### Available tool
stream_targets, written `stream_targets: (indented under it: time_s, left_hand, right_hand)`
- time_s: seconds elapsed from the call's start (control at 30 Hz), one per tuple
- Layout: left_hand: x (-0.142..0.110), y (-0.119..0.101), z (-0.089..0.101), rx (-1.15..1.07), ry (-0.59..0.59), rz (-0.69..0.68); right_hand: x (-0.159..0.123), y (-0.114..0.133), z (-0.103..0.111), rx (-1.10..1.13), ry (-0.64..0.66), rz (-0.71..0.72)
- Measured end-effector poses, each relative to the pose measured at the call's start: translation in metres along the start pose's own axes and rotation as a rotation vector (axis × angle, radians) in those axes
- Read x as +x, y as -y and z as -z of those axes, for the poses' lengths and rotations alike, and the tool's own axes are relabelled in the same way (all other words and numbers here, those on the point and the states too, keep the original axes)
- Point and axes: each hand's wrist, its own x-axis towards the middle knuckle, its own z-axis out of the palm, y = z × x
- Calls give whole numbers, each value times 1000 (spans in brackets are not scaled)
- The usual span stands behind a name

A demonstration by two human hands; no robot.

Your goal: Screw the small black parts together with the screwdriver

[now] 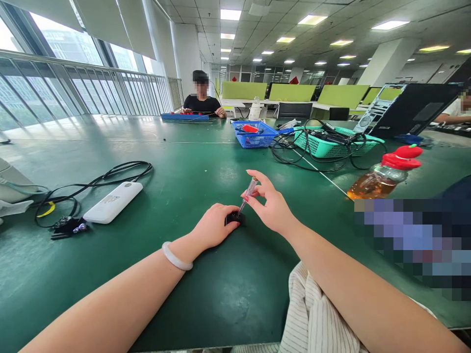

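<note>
On the green table, my left hand [214, 226] grips a small black object [234, 218] between thumb and fingers and keeps it against the surface. Its exact kind is too small to make out. In my right hand [271, 203] is a screwdriver [251, 188] with a clear handle, tilted, its upper end leaning to the right. The thumb and fingers pinch the handle while the index finger reaches over its top. The shaft's lower tip meets the top of the black object; the exact contact point is unclear.
To the left lie a white power bank [113, 202] and black cables [106, 175]. Ahead are a blue basket [256, 140] and a green basket [320, 146] with cables. A red-capped bottle [382, 176] lies at right. Across the table sits a person [201, 103] by a blue tray [184, 117].
</note>
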Motion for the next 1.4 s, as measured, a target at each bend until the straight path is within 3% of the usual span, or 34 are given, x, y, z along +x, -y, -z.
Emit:
stream_targets:
  time_s: [0.6,0.93,1.4]
  left_hand:
    - [0,0,0,-10,-11,-16]
    - [0,3,-3,1,-49,-70]
    - [2,9,-6,-20,-76,-102]
  right_hand:
    - [1,-2,-1,18,-55,27]
    - [-7,10,0,-80,34,322]
    - [-9,9,-3,-154,73,461]
